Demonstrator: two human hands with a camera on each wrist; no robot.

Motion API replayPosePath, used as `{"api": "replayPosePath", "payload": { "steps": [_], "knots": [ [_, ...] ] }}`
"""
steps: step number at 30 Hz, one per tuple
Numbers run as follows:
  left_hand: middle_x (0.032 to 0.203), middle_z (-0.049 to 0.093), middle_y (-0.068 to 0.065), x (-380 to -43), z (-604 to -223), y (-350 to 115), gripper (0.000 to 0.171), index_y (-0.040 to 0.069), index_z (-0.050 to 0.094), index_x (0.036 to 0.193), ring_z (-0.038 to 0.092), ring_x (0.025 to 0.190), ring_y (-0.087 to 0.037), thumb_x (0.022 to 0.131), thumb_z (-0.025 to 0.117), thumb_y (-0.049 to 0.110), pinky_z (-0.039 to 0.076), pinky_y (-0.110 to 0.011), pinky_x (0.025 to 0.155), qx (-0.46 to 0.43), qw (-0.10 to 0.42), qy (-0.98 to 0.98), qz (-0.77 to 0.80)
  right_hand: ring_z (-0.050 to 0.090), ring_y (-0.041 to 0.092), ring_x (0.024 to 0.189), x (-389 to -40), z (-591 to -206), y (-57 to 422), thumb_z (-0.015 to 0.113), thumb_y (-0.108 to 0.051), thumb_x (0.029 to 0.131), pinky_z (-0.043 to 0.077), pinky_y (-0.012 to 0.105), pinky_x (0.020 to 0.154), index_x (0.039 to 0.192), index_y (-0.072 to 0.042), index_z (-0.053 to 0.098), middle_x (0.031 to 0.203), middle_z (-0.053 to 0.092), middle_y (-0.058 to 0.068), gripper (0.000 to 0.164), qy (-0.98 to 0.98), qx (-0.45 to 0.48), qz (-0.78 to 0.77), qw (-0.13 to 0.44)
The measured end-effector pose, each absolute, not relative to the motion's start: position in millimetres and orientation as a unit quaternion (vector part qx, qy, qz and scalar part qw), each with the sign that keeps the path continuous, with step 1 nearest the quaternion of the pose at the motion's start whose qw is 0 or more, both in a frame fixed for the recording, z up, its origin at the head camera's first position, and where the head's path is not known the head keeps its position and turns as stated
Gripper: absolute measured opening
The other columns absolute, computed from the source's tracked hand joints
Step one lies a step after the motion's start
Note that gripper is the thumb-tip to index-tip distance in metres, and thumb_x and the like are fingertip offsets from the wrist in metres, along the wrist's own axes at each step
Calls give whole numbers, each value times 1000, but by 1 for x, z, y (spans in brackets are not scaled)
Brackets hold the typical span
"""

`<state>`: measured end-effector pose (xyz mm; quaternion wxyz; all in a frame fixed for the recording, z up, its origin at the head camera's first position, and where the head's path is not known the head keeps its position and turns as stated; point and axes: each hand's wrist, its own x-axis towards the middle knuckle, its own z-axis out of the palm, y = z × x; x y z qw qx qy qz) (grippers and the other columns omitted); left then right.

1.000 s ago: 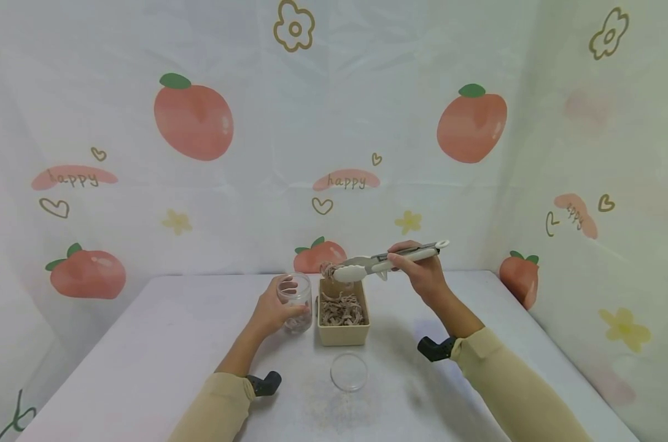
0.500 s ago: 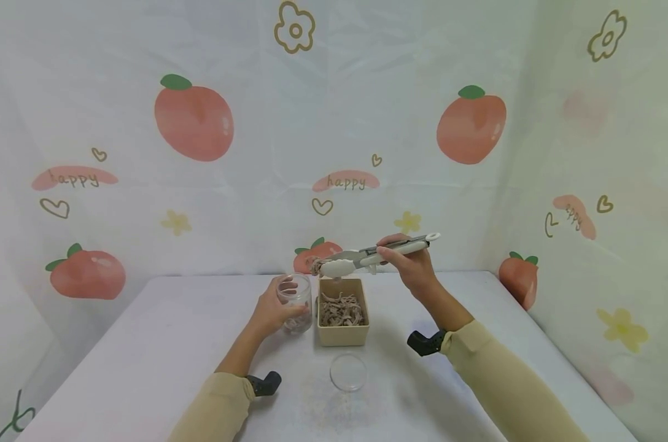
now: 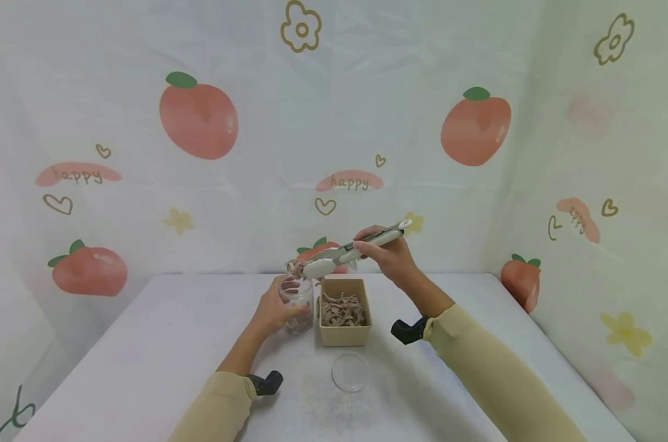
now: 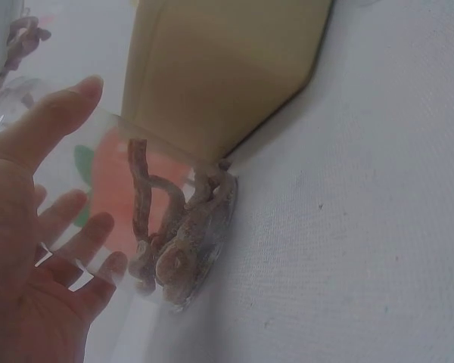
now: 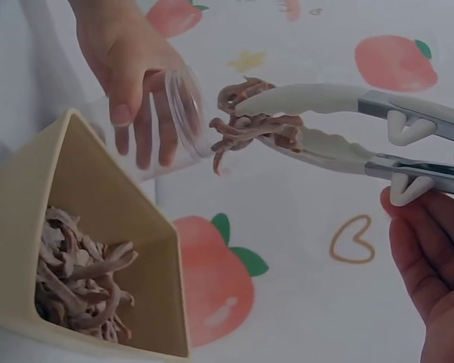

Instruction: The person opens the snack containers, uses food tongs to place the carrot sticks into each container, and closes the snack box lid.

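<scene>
My left hand [image 3: 269,311] grips a clear jar [image 3: 298,324] standing on the table, thumb on one side and fingers on the other. Brown, twisted root-like pieces [image 4: 178,234] lie in the jar's bottom in the left wrist view. With my right hand [image 3: 390,255] I hold white-and-grey tongs [image 5: 325,102]. A tangle of dried brown strips [image 5: 257,125] is pinched between the tong heads, just above the jar's open mouth. Right of the jar stands a beige rectangular box [image 3: 345,336], partly filled with more of these strips [image 5: 83,276].
A clear round lid [image 3: 350,372] lies on the white table [image 3: 163,344] in front of the box. Behind the table hangs a white curtain [image 3: 267,215] printed with peaches, and it continues along the right side.
The tongs and the strips in them have moved left, from above the box to above the jar's mouth. My left hand and the jar have stayed in place.
</scene>
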<state>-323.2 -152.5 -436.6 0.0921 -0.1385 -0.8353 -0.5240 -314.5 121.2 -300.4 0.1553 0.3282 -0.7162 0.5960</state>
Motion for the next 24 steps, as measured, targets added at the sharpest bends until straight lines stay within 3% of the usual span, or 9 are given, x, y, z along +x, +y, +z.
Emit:
{"api": "replayPosePath", "payload": {
  "steps": [6, 9, 13, 15, 21, 24],
  "knots": [
    [132, 55, -7, -322, -435, -153, 90, 17, 36, 143, 52, 119, -28, 70, 88, 23, 43, -50, 96, -125, 69, -837, -528, 63, 21, 67, -320, -294, 111, 69, -6, 88, 54, 32, 65, 93, 7, 68, 80, 68, 13, 13, -722, 337, 590, 131],
    [130, 57, -6, -322, -434, -152, 85, 14, 39, 139, 53, 116, -29, 71, 88, 24, 44, -51, 94, -118, 70, -843, -520, 63, 21, 66, -320, -290, 105, 68, -4, 88, 55, 34, 65, 93, 9, 67, 78, 68, 12, 14, -721, 342, 591, 118],
    [126, 61, -10, -323, -436, -152, 80, 6, 41, 134, 55, 113, -34, 71, 88, 25, 45, -52, 93, -110, 84, -854, -501, 62, 38, 69, -308, -283, 98, 66, 2, 88, 55, 41, 67, 93, 14, 65, 77, 67, 14, 13, -725, 336, 593, 101],
    [128, 59, -10, -323, -436, -151, 84, 9, 40, 137, 54, 116, -34, 70, 88, 24, 44, -53, 94, -107, 79, -849, -512, 59, 45, 72, -301, -280, 95, 65, 4, 88, 55, 45, 69, 94, 16, 64, 77, 66, 16, 14, -729, 325, 595, 93],
    [126, 59, -14, -323, -437, -151, 87, 6, 38, 138, 54, 118, -38, 70, 88, 26, 43, -53, 97, -97, 79, -854, -505, 62, 31, 70, -300, -286, 92, 66, 3, 88, 55, 36, 68, 94, 15, 64, 78, 68, 13, 14, -734, 309, 598, 91],
    [130, 56, -18, -323, -437, -151, 93, 3, 35, 141, 51, 121, -39, 69, 89, 27, 41, -53, 100, -95, 83, -860, -494, 62, 33, 70, -299, -290, 92, 66, 2, 89, 55, 42, 70, 95, 14, 64, 78, 67, 16, 14, -737, 308, 595, 88]
  ]
}}
